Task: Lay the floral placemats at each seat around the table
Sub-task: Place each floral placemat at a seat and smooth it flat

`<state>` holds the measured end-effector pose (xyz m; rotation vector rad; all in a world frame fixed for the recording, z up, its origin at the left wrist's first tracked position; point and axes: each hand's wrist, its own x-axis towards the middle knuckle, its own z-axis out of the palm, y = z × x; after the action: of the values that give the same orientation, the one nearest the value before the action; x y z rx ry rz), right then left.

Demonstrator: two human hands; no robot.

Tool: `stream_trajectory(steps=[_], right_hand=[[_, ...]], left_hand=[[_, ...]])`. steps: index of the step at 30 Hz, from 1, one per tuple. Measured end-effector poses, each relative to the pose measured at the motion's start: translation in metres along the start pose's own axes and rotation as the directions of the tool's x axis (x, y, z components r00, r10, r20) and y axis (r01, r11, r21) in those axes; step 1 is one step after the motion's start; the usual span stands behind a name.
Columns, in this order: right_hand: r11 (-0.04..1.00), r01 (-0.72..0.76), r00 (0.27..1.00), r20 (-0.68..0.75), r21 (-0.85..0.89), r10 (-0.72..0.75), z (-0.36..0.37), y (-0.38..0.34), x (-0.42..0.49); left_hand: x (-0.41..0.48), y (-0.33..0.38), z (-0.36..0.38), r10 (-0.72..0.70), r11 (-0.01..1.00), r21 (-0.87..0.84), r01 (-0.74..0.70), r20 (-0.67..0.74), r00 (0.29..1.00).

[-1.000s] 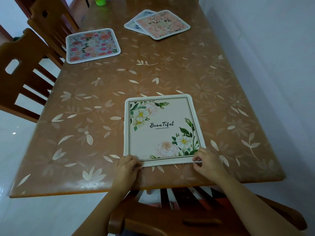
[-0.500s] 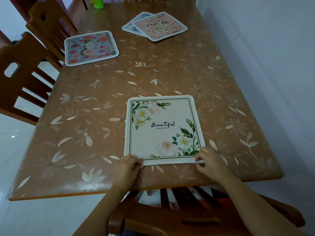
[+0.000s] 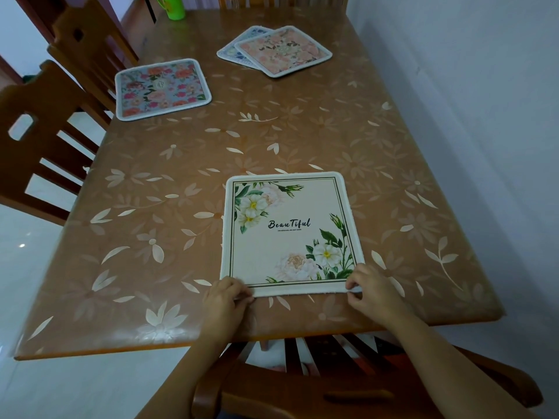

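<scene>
Printed at centre of cream placemat (image 3: 290,237), near table edge: "BeauTiful" in dark brush script, capital B and capital T, other letters lowercase, slanting slightly upward to right. Directly beneath: single line of tiny dark capitals, too small to read. On grey floral placemat (image 3: 181,95), far left of table: small pale round emblem (image 3: 159,84) at centre, mark inside blurred, unreadable. Nothing else legible.

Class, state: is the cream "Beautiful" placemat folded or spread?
Spread flat: the cream placemat shows its whole printed face; left hand and right hand pinch its near corners.
</scene>
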<state>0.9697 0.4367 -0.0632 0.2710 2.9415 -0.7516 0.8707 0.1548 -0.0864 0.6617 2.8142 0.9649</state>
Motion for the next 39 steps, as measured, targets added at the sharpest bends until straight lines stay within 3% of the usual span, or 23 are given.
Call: stream_trajectory(steps=[6, 9, 13, 18, 39], right_hand=[[0.998, -0.052, 0.998, -0.046, 0.026, 0.053, -0.001, 0.002, 0.002], [0.998, -0.050, 0.999, -0.020, -0.023, 0.049, 0.001, 0.003, 0.006], [0.989, -0.001, 0.991, 0.129, -0.149, 0.021, 0.015, 0.002, 0.011], [0.962, 0.051, 0.983, 0.184, -0.268, -0.001, 0.029, -0.004, 0.025], [0.878, 0.312, 0.949, 0.161, -0.362, -0.270, 0.031, -0.008, 0.162]], left_hand=[[0.002, -0.004, -0.002, -0.009, 1.000, 0.029, 0.010, -0.002, 1.000], [0.007, -0.010, -0.002, 0.053, 0.989, 0.135, -0.066, 0.100, 0.994], [0.017, -0.018, 0.002, 0.075, 0.966, 0.218, -0.139, 0.281, 0.957], [0.034, -0.015, 0.010, 0.108, 0.893, 0.364, -0.265, 0.399, 0.911], [0.151, -0.006, 0.039, 0.126, 0.852, 0.439, -0.287, 0.362, 0.924]])
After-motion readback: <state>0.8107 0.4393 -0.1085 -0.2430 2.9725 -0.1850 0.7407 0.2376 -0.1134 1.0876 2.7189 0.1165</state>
